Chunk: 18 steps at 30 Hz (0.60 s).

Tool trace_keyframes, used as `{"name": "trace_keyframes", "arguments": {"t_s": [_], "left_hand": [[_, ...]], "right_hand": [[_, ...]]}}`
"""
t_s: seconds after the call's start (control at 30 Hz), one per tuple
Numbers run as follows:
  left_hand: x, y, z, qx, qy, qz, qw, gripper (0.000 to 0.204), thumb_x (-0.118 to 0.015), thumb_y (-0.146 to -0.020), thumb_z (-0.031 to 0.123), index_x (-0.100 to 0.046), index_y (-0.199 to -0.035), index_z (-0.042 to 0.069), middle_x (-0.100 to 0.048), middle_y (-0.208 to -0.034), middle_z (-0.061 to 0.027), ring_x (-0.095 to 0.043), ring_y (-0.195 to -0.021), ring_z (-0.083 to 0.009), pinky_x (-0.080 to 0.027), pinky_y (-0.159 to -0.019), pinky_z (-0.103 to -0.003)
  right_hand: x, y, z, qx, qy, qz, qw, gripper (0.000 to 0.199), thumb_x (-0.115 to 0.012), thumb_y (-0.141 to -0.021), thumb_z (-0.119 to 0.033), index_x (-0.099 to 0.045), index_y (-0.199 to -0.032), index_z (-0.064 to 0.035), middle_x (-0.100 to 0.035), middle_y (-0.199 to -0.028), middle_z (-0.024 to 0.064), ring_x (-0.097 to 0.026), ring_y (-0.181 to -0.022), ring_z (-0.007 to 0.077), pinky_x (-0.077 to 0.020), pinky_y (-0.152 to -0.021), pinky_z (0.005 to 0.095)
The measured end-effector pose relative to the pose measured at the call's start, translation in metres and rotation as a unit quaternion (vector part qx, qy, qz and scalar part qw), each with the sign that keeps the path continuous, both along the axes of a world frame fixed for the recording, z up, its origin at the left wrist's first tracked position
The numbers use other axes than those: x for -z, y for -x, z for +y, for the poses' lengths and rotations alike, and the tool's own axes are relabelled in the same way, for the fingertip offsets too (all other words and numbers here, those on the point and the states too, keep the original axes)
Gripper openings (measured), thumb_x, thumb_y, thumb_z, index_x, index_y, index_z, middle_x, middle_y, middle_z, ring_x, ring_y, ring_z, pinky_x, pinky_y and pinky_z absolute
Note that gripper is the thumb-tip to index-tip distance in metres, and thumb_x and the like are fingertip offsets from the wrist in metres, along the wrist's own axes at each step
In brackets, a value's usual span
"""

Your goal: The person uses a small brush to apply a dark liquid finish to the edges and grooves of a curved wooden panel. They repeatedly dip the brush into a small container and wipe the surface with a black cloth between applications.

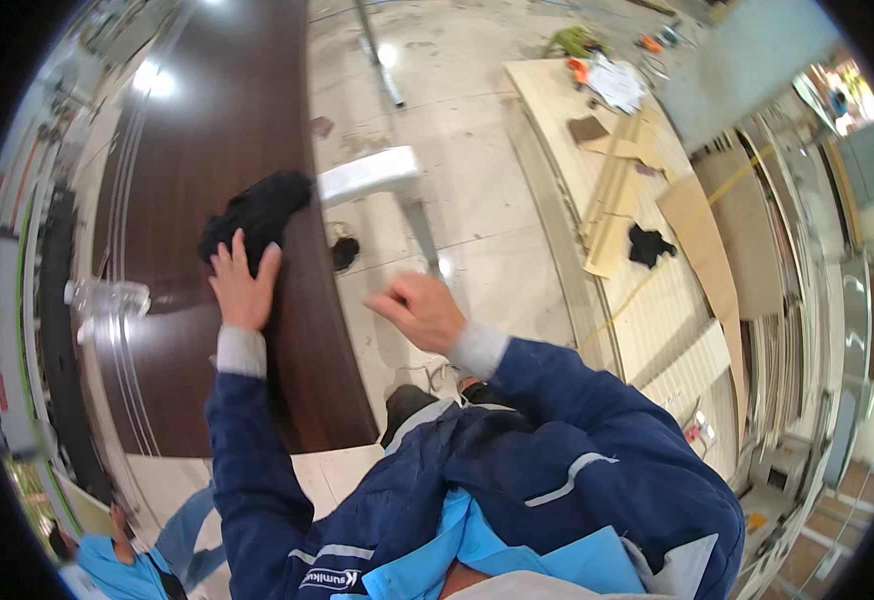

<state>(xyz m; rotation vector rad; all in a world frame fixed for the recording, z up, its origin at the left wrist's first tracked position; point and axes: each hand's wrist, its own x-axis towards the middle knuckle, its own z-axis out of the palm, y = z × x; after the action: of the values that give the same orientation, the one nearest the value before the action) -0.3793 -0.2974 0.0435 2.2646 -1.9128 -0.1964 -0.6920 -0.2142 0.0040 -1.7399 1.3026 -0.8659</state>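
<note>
My left hand lies with fingers spread against a bunched black cloth. The cloth rests on a long, glossy dark brown panel, near its right edge. Over the floor to the right of the panel hangs my right hand, its fingers curled in and nothing visible in them. It touches neither the cloth nor the panel. A clear plastic bottle lies at the panel's left edge, left of my left hand.
A white-wrapped support juts out from beside the panel. Right of the aisle, a pale workbench bears wood strips, a black cloth piece and crumpled white paper. Board sheets stand behind it. A person in blue is at lower left.
</note>
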Motion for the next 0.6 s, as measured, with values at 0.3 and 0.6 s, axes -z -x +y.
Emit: {"name": "trace_keyframes", "arguments": {"t_s": [0.3,0.6], "left_hand": [[0.072,-0.075,-0.212,-0.052,0.133,-0.226,0.964,0.058,-0.051,-0.106,0.044,-0.063,-0.145,0.002,-0.064,-0.142,-0.0252,-0.059,-0.132,-0.0453,-0.047,-0.112,-0.053],[0.050,-0.068,-0.275,-0.071,0.129,-0.053,0.988,0.078,-0.054,-0.102,0.058,-0.047,-0.158,0.004,-0.051,-0.155,-0.0283,-0.048,-0.144,-0.0449,-0.038,-0.120,-0.054]], "right_hand": [[0.156,0.256,0.156,0.394,-0.326,-0.030,0.859,0.051,-0.066,-0.101,-0.049,-0.077,-0.089,-0.0005,-0.071,-0.075,0.0108,-0.064,-0.068,0.0205,-0.0518,-0.066,0.0380],[0.224,0.329,0.017,0.442,-0.360,-0.160,0.806,0.031,-0.077,-0.096,-0.028,-0.076,-0.098,0.0025,-0.070,-0.078,0.0050,-0.061,-0.066,0.0128,-0.0490,-0.061,0.0297]]}}
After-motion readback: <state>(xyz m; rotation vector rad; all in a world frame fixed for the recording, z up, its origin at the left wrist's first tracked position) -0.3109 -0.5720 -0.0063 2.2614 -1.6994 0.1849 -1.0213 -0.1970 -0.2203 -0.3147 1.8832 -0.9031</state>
